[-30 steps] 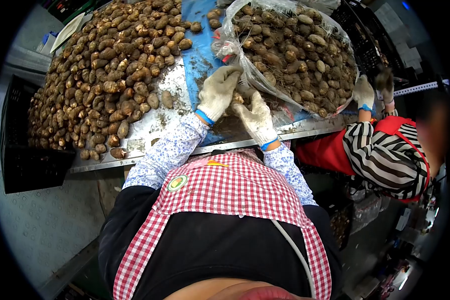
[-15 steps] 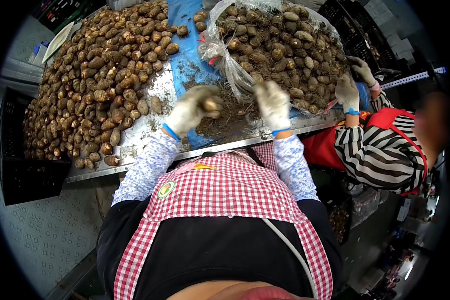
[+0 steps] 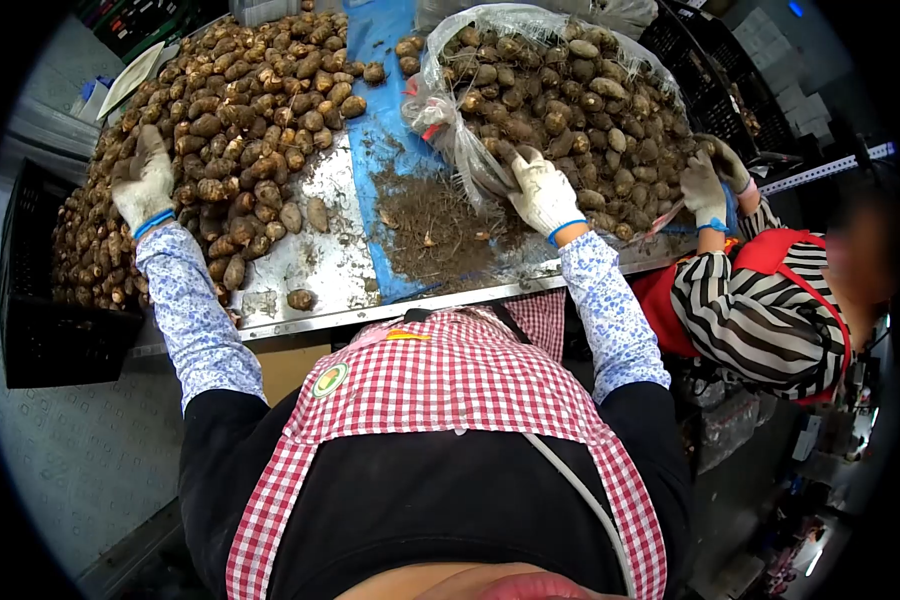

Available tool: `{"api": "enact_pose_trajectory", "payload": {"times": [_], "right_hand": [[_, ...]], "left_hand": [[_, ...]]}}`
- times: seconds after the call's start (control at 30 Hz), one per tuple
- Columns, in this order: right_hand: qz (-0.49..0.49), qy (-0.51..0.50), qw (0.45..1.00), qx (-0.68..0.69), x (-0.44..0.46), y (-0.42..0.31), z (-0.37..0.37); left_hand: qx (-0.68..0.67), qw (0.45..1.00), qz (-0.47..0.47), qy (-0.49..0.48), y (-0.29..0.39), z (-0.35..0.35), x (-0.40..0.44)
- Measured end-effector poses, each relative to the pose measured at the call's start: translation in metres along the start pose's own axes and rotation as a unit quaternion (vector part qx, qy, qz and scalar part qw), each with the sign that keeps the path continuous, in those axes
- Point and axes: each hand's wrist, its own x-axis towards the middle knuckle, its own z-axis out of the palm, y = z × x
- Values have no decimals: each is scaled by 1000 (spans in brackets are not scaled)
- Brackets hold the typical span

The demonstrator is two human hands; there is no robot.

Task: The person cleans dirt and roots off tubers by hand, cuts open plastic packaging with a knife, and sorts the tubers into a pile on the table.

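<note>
My left hand [image 3: 145, 185], in a pale work glove, lies over the left side of a big heap of brown taro corms [image 3: 260, 130]. Its fingers stretch forward, and no corm shows in it. My right hand [image 3: 543, 192], gloved too, is at the near edge of a clear plastic sack [image 3: 450, 115]. Its fingers are curled at the gathered plastic and seem to grip it; the fingertips are partly hidden. Rootier, darker taro corms [image 3: 610, 120] fill the opened sack.
Loose soil and roots [image 3: 435, 230] cover part of a blue sheet [image 3: 380, 140] between the heaps. One corm [image 3: 301, 299] lies near the metal table's front edge [image 3: 400, 308]. Black crates [image 3: 65, 345] stand left and back right. A co-worker's gloved hands [image 3: 708, 190] touch the sack's right side.
My left hand has swung from the middle to the left heap; the corm it held is no longer visible in it. My right hand stays by the sack edge. A corm near the front edge now lies farther right.
</note>
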Motion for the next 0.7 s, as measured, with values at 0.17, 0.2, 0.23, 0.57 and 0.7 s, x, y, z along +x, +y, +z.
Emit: {"api": "enact_pose_trajectory", "payload": {"times": [0.17,0.2,0.23,0.57,0.7], "right_hand": [[178,33,966,183,-2,13,10],[155,35,966,204,-1,11,4],[133,36,964,226,-2,6,-7],[201,261,816,474,5,-10,-5],[148,188,871,430,0,-39,-17]], "left_hand": [[275,953,-124,20,-117,2,-82],[242,950,-190,46,-142,-20,-81],[207,942,-252,77,-167,-41,-81],[529,729,-352,-254,-304,-60,-190],[505,708,-398,-292,-310,-65,-195]]}}
